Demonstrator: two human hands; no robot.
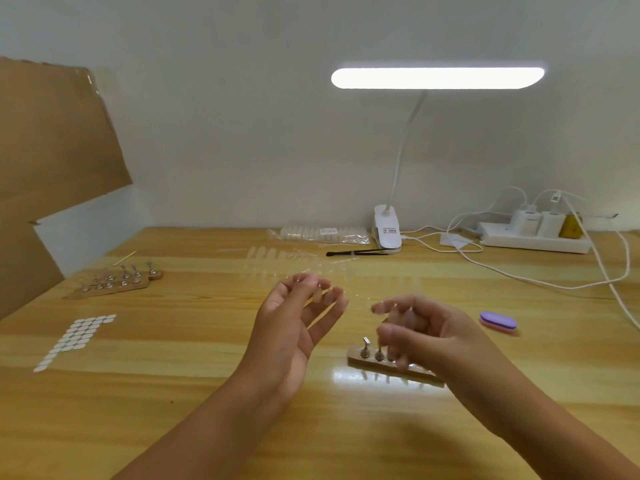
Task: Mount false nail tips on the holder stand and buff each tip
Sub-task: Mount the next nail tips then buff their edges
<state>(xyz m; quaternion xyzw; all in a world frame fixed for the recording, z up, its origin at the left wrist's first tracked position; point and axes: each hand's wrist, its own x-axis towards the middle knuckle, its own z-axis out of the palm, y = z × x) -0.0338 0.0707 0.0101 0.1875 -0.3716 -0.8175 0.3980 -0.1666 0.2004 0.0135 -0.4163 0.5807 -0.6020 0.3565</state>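
Both forearms reach in from the bottom edge over the wooden table (173, 393). At far left leans a cardboard sheet (52, 150), with white adhesive dots (76, 337) and a second peg stand (117, 278) before it. Left hand (294, 327) pinches a clear nail tip (317, 296) in its raised fingertips. Right hand (429, 332), blurred, hovers with curled fingers over the holder stand (372, 362); whether it grips anything I cannot tell. Behind lie loose clear tips (277, 261) and a bagged set (322, 234), its label unreadable. A purple buffer block (498, 322) sits to the right, near the clip lamp (387, 232), its sticker illegible, and a power strip (533, 239).
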